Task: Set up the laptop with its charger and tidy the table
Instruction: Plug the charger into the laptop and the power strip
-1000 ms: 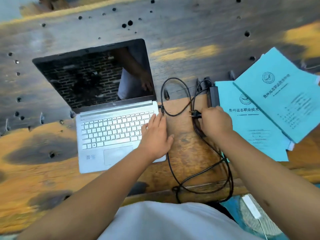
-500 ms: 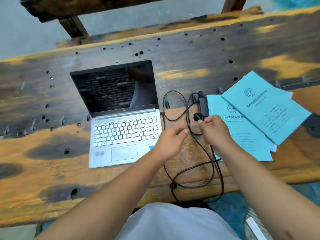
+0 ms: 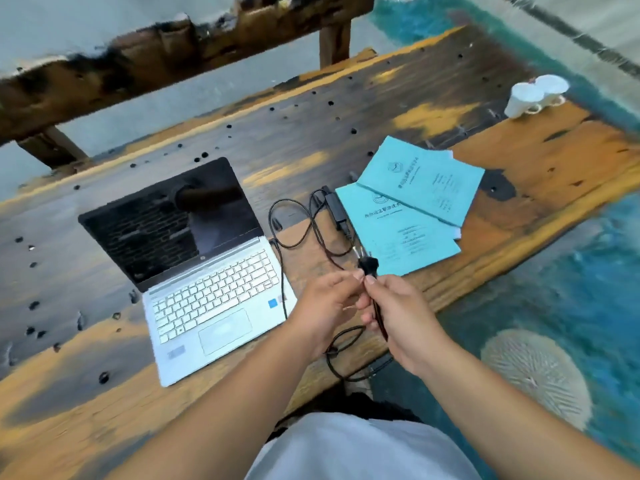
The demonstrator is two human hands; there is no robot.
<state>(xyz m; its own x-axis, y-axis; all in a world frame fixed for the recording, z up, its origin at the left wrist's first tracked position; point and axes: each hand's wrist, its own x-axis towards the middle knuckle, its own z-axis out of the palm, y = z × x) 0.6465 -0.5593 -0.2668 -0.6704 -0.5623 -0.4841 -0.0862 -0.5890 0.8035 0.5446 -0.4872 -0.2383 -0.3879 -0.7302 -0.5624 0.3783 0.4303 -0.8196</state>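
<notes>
An open silver laptop (image 3: 211, 292) with a dark screen sits on the wooden table (image 3: 381, 109). A thin black charger cable (image 3: 282, 237) loops from the laptop's right side to the black power brick (image 3: 335, 206) lying beside two teal booklets (image 3: 415, 206). The black mains plug (image 3: 367, 264) is raised above the table, prongs pointing away from me. My right hand (image 3: 403, 318) grips the cord just below the plug. My left hand (image 3: 325, 306) pinches at the base of the plug, fingertips meeting the right thumb. More cord hangs in loops over the table's near edge.
Two white cups (image 3: 535, 95) stand at the table's far right corner. A rough wooden bench back (image 3: 166, 57) runs behind the table. To the right lies teal flooring with a pale round mat (image 3: 540, 372). My white clothing fills the bottom.
My left hand left the laptop keyboard and came to the plug. My right hand lifted the plug off the table and drew it nearer. The view swung up and right.
</notes>
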